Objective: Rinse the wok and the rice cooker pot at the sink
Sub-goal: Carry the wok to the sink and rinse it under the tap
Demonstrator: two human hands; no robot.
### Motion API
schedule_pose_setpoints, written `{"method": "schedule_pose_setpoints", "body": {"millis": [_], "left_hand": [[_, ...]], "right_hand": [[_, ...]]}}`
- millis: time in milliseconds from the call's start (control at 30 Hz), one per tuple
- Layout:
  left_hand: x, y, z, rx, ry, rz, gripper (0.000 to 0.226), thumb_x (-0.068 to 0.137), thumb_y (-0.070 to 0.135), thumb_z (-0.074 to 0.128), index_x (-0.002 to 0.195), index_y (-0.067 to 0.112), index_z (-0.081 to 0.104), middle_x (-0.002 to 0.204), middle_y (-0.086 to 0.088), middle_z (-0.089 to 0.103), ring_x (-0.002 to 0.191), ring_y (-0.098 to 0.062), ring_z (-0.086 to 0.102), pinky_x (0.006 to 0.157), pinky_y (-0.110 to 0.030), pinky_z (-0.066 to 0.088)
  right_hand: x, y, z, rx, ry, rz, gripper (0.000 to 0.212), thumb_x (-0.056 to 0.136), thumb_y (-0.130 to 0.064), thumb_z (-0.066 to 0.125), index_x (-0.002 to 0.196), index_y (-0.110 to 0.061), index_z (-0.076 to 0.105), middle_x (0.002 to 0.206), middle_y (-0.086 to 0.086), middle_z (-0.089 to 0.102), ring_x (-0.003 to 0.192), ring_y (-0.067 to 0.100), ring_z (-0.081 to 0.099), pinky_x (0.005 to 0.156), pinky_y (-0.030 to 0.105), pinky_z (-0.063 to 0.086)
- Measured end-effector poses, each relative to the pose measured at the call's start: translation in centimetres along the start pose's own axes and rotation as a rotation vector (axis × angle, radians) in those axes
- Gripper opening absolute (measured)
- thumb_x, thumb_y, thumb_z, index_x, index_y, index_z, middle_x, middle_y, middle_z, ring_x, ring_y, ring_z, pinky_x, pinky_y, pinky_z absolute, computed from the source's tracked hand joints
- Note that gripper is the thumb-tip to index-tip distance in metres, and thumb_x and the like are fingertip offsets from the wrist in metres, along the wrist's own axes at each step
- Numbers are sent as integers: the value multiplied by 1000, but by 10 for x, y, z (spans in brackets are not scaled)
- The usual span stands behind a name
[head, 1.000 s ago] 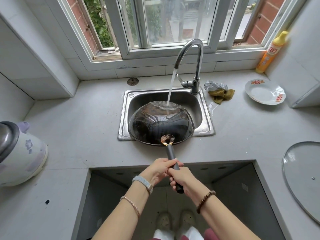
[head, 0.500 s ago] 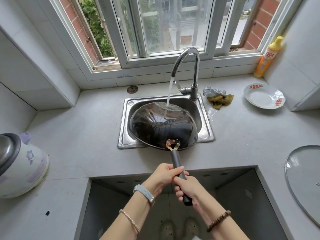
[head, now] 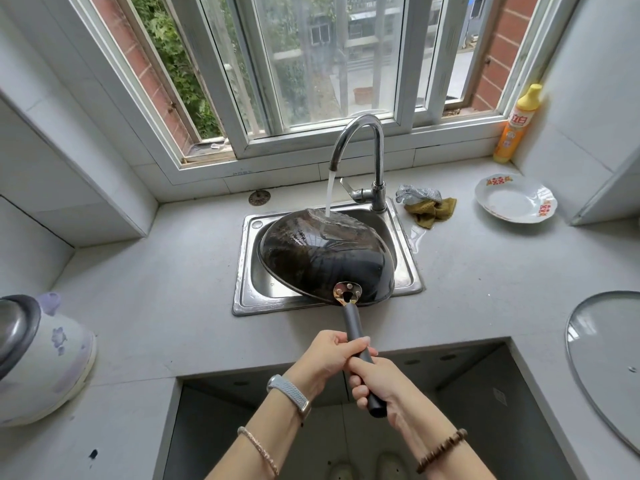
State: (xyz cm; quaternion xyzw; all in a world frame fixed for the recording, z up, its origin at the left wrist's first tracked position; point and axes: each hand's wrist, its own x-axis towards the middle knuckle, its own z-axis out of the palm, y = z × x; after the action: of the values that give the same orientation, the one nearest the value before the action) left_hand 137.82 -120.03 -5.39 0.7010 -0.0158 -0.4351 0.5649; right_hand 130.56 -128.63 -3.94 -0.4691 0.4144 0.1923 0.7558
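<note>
Over the last second the wok (head: 325, 258) has been rolled about its handle (head: 353, 323). Its blackened underside, which sat level and dome-up, now leans to the right, with the rim running from far-left down to near-right. The stream of water (head: 330, 192) from the tap (head: 377, 150) strikes the far upper edge and sheets down the underside. So the outside is being rinsed part by part, while the inside and the cooker's pot look not yet done.

The left grip (head: 329, 358) is wrapped closed round the handle, and the right grip (head: 377, 382) is closed round its butt end just behind. The wok hangs over the sink (head: 246, 292), straight ahead of both.

The rice cooker (head: 45, 358) stands well to the left of the grips on the desk (head: 156, 289); I cannot make out its pot. A glass lid (head: 606, 358) lies well to the right. Ahead and right are a cloth (head: 433, 209), a plate (head: 516, 202) and a detergent bottle (head: 516, 126).

The wok nearly fills the sink and the spout hangs close above it, so turning it further could knock the tap or shed water onto the desk, where a puddle (head: 415, 237) already lies
</note>
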Motion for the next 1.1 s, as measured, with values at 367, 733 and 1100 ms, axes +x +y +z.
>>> {"method": "schedule_pose_setpoints", "body": {"millis": [367, 733, 1100], "left_hand": [[-9, 1, 0, 12, 6, 51, 32, 93, 23, 63, 104, -7, 66, 99, -9, 75, 82, -11, 71, 67, -16, 51], [-5, 29, 10, 94, 44, 101, 31, 87, 25, 70, 92, -6, 71, 86, -9, 76, 76, -13, 70, 72, -24, 55], [-2, 62, 5, 243, 169, 86, 55, 66, 48, 73, 84, -3, 74, 83, -19, 73, 76, -22, 69, 86, -43, 55]], "right_hand": [[-7, 1, 5, -15, 16, -45, 13, 91, -7, 51, 78, -8, 53, 46, 0, 43, 32, 7, 34, 33, 16, 31], [-11, -21, -7, 110, -76, 0, 14, 93, -8, 51, 87, -17, 42, 49, -3, 38, 33, 3, 31, 29, 15, 27], [-20, -55, -5, 276, -251, 97, 11, 96, -10, 47, 86, -12, 50, 51, -3, 39, 31, 1, 33, 28, 11, 28]]}}
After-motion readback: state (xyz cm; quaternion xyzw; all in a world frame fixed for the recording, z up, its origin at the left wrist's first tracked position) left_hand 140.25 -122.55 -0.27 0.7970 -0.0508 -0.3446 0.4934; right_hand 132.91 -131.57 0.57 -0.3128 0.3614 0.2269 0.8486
